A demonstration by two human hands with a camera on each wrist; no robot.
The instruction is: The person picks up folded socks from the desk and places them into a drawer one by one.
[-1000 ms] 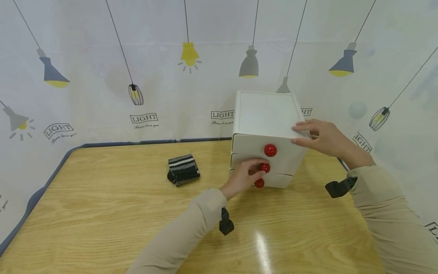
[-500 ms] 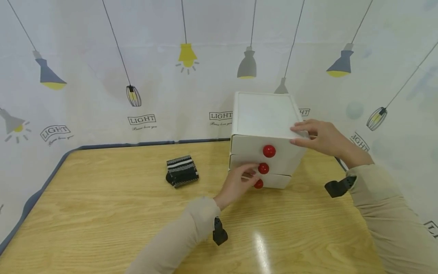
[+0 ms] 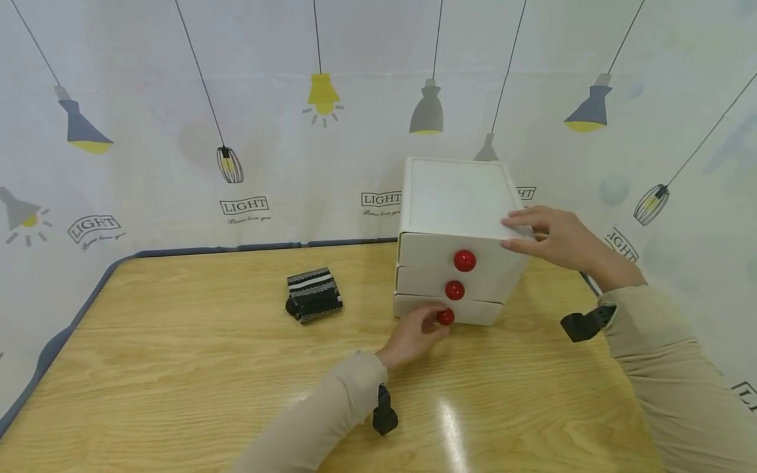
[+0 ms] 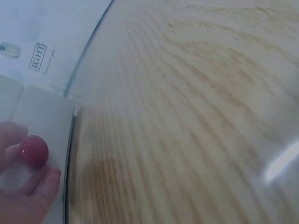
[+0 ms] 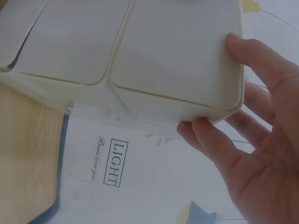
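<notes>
Wooden table (image 3: 207, 368): one cabinet (image 3: 461, 197), three red knobs (image 3: 455, 290), two hands (image 3: 412, 336).

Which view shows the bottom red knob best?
The left wrist view: there the knob appears large and nearly whole, between the fingers and thumb of the left hand. The head view shows it smaller, beside that hand, low on the drawer box. The right wrist view doesn't show it.

Left hand (image 3: 412, 335) low, fingers bent toward thumb; right hand (image 3: 554, 238) higher, fingers spread.
</notes>
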